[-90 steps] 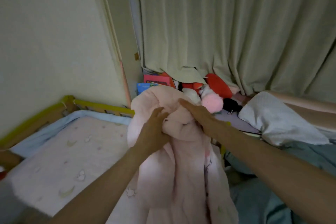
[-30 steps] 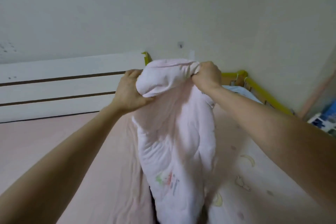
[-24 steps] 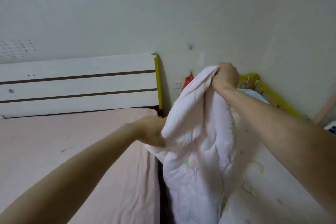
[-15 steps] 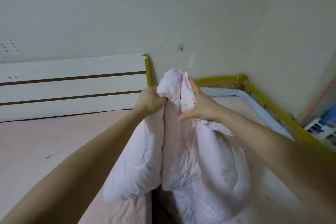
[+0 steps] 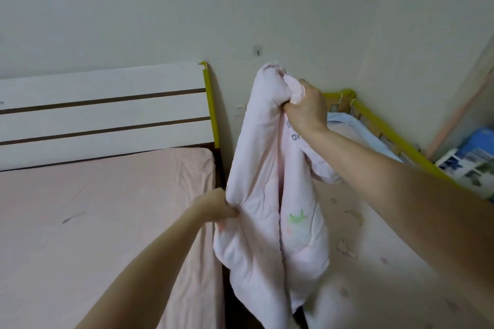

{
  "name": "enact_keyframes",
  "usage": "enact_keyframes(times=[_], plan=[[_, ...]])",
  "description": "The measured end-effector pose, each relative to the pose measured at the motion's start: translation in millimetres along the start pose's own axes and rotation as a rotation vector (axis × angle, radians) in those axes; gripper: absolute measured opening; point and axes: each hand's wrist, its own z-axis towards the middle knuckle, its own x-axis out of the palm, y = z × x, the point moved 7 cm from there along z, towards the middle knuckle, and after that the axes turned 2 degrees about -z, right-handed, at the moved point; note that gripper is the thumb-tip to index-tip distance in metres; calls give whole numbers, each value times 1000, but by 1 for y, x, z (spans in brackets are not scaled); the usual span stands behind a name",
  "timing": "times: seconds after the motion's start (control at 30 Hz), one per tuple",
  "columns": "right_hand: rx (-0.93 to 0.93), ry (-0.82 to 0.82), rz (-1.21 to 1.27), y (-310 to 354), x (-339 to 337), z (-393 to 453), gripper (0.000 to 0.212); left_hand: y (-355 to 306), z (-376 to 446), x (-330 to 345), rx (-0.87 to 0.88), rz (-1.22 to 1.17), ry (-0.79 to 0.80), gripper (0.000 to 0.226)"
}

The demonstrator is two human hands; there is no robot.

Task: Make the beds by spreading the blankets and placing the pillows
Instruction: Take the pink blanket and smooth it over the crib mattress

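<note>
Head view, left to right. White slatted headboard (image 5: 104, 112) at upper left, yellow edge strip on its right end; below it a big bed with a pink sheet (image 5: 101, 222), slightly wrinkled. Left hand (image 5: 217, 207) at lower centre pinches a fold on the left edge of the pale pink quilted blanket (image 5: 267, 222), fingers curled round the fabric. Blanket hangs bunched and vertical in mid-frame, over the dark gap between the two beds (green and pink print low on its right half). Right hand (image 5: 306, 109) at upper centre grips the blanket's top bunch in a fist, held higher than the left. Right of that: small bed with printed pale sheet (image 5: 374, 248), yellow padded rail (image 5: 387, 139) along its far side, light blue bedding (image 5: 355, 131) by the rail. Far right edge: blue and white items (image 5: 470, 160), too blurred to identify.
</note>
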Motion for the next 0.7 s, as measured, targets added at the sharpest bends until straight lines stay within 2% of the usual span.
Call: enact_keyframes(times=[0.07, 0.1, 0.17, 0.2, 0.23, 0.27, 0.3, 0.33, 0.37, 0.43, 0.5, 0.53, 0.57, 0.63, 0.7], plan=[[38, -95, -36, 2, -19, 15, 18, -19, 5, -51, 7, 29, -137, 31], [65, -142, -44, 4, -30, 22, 18, -32, 6, -87, 11, -67, -255, 15], [107, -199, -16, -1, -45, 28, 26, -48, 3, -145, 41, -274, -520, 18], [131, -164, -2, -10, -45, 24, 36, -48, 5, -154, 42, -311, -602, 19], [169, -50, -20, -27, -37, 11, 50, -48, 2, -151, 33, -274, -603, 15], [206, 147, -113, -46, -21, -6, 61, -40, 3, -142, -5, -146, -560, 10], [205, 370, -301, -69, -8, -27, 63, -30, 5, -131, -26, -56, -522, 4], [180, 521, -514, -91, -10, -39, 56, -19, 8, -133, -57, -30, -547, 7], [127, 535, -698, -104, -24, -37, 47, -11, 9, -143, -71, -53, -594, 10], [36, 339, -876, -101, -73, -12, 34, -12, 5, -178, -12, -168, -759, 9], [-47, 100, -931, -81, -111, 15, 28, -29, 1, -196, 94, -227, -903, 18], [-91, 20, -936, -68, -122, 22, 26, -43, 0, -199, 162, -237, -936, 14], [-120, -33, -921, -57, -126, 25, 25, -60, -1, -199, 226, -241, -948, 9], [-125, -97, -856, -46, -131, 27, 23, -85, 4, -198, 320, -259, -915, 25], [-91, -175, -792, -45, -139, 27, 23, -108, 11, -196, 433, -139, -868, 33]])
